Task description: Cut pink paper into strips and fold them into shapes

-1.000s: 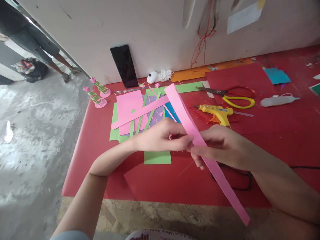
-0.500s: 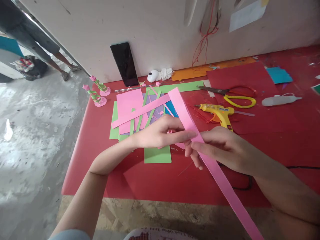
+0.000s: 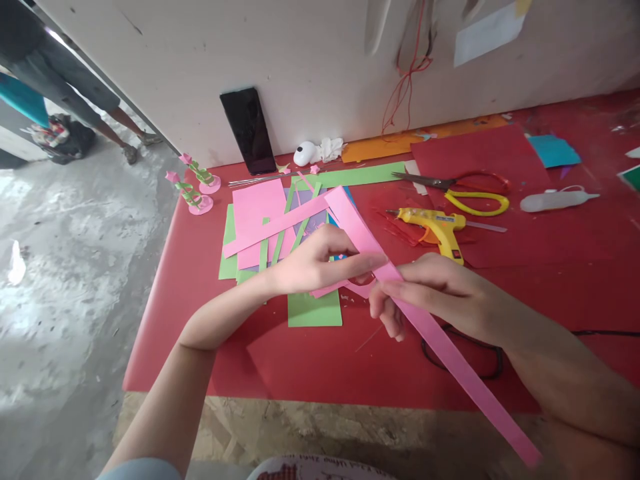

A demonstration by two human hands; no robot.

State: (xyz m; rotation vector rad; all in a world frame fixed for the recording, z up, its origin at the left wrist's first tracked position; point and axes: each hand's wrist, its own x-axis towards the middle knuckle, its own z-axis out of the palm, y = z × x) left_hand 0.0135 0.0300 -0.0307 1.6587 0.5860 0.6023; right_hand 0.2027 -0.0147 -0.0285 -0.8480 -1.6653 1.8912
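Observation:
A long pink paper strip (image 3: 450, 353) slants across the view, held above the red table. My left hand (image 3: 330, 263) pinches it near its upper part, thumb on top. Close beside it, my right hand (image 3: 440, 287) grips the same strip lower down between thumb and fingers. The strip's lower end hangs free toward the bottom right. Beneath my left hand lie a pink sheet (image 3: 253, 207), another pink strip (image 3: 280, 225), thin green strips (image 3: 302, 227) and a green sheet (image 3: 315, 312). Part of this pile is hidden by my hand.
A yellow glue gun (image 3: 435, 225) and scissors (image 3: 450, 187) lie to the right, with a small bottle (image 3: 557, 199) beyond. A black phone (image 3: 249, 130) leans on the wall. Two small paper flowers (image 3: 193, 193) stand at left. Another person's legs (image 3: 85, 80) show at upper left.
The pink strip has shifted slightly: its top end is lower and farther left, and its free end has swung up and to the right. Both hands keep hold of it.

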